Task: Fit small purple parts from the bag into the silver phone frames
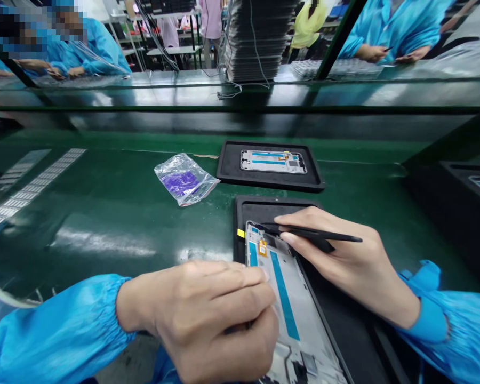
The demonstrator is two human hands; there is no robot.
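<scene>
My right hand (340, 261) pinches a pair of black tweezers (324, 233), whose tips touch or hover just over the top end of a silver phone frame (306, 298). Blue strips run along the frame, and an orange flex cable (262, 247) shows near its upper left. Over the frame's left edge, my left hand (220, 320) is closed with its fingers curled. Its thumb and whatever lies between the fingertips are hidden. Beneath the frame is a black tray (240, 208), with a yellow tag (241, 233) by its left rim.
Farther back, a second black tray (232, 169) holds another phone frame (260, 166). A clear bag (186, 181) of purple pieces lies left of it on the green bench (116, 197). At right stands a black case (444, 197). Co-workers in blue sleeves (104, 45) sit across the bench.
</scene>
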